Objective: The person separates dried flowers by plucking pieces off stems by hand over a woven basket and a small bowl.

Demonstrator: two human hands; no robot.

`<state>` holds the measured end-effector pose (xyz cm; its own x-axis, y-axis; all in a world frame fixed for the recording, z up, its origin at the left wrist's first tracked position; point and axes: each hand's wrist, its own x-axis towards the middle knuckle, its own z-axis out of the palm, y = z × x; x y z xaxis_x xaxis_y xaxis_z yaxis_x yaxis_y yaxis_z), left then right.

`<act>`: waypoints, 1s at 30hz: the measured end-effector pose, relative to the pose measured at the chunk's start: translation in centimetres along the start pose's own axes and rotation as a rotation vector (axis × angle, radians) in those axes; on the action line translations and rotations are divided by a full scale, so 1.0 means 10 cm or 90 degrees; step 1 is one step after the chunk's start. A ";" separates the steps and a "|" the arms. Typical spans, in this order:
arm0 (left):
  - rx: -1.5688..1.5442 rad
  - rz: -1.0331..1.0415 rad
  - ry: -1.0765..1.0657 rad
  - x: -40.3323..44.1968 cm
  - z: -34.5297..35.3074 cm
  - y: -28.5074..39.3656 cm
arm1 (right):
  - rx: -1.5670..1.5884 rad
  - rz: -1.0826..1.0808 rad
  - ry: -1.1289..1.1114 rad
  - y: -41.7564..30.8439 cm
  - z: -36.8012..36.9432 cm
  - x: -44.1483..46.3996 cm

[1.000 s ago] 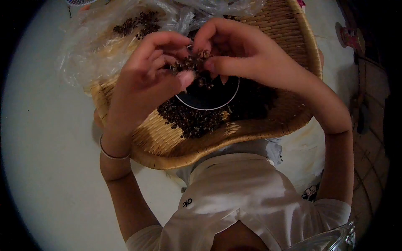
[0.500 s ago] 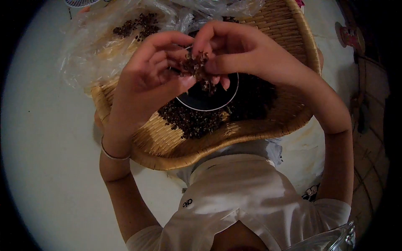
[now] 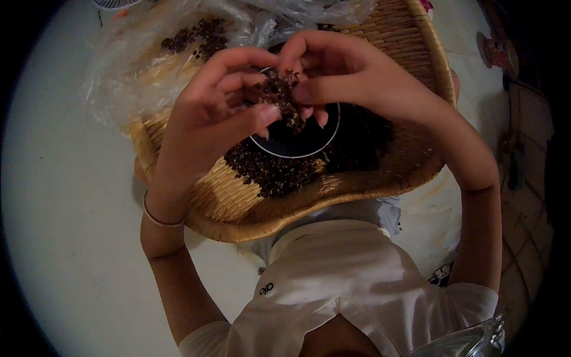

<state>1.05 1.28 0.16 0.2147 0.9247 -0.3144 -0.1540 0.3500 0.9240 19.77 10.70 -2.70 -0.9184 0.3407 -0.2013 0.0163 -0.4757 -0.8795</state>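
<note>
Between my two hands, above a dark round bowl with a white rim, is a dark reddish-brown cluster of dried peppercorns on its stems. My right hand pinches its right side between thumb and fingers. From the other side, my left hand is curled round the cluster, its thumb and fingertips at the left edge. Some fingertips are hidden behind it. The bowl sits in a woven basket, beside a heap of loose dried peppercorns.
A clear plastic bag lies over the basket's far left side, with more dried clusters on it. Part of a white fan-like grille shows at the top left. A reddish spool-like object stands at the right. The basket rests over my lap.
My left thumb and fingers have shifted slightly on the cluster, and the cluster has turned a little. My right hand has barely moved.
</note>
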 end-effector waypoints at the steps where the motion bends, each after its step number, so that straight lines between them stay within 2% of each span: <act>1: -0.002 0.000 0.005 0.00 0.00 0.00 | -0.001 0.005 -0.005 0.00 0.00 0.00; 30: -0.020 0.007 -0.023 0.02 -0.01 -0.04 | 0.017 0.021 0.015 -0.01 0.01 0.00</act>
<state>1.07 1.28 -0.32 0.2468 0.9229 -0.2956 -0.1860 0.3445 0.9202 19.75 10.69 -2.55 -0.9077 0.3434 -0.2410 0.0362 -0.5081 -0.8605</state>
